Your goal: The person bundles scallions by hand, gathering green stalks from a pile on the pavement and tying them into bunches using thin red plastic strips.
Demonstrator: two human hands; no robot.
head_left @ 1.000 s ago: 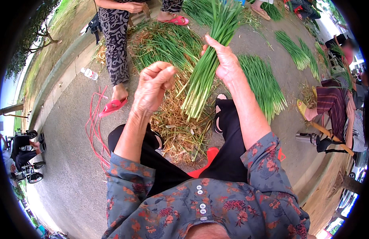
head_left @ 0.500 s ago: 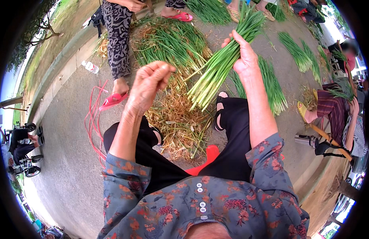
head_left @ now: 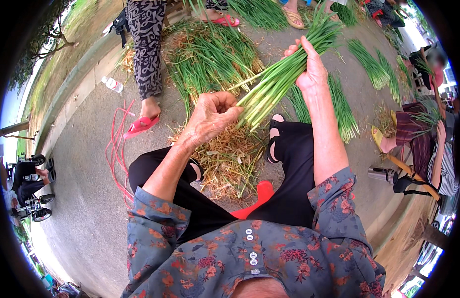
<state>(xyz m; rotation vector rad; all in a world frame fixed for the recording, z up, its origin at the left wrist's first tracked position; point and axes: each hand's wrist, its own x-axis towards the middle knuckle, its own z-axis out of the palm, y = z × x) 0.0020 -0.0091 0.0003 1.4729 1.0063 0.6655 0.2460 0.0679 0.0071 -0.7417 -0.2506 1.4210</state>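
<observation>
My right hand [head_left: 313,72] is wrapped round a thick bunch of garlic chives [head_left: 274,90], held up over the ground with its leaves pointing away and its pale cut ends toward me. At those pale ends my left hand [head_left: 210,118] has thumb and forefinger pinched together; it touches a stalk on the bunch's left edge. Beyond my hands lies a large untidy heap of chives [head_left: 205,59] mixed with dry leaves. Below the bunch, between my feet, dry brown trimmings [head_left: 227,164] are piled. More chives [head_left: 342,109] lie beyond my right knee.
Pink strings [head_left: 113,154] lie left on the pavement, near a person's pink sandal [head_left: 142,125] and a plastic bottle [head_left: 112,84]. Chive bundles [head_left: 369,64] lie at the far right. A metal flask [head_left: 382,174] is near another seated person. Part of a red seat [head_left: 260,196] shows between my legs.
My left hand has come down and right, from raised and apart to the bunch's pale ends. My right hand and the chives have shifted slightly right.
</observation>
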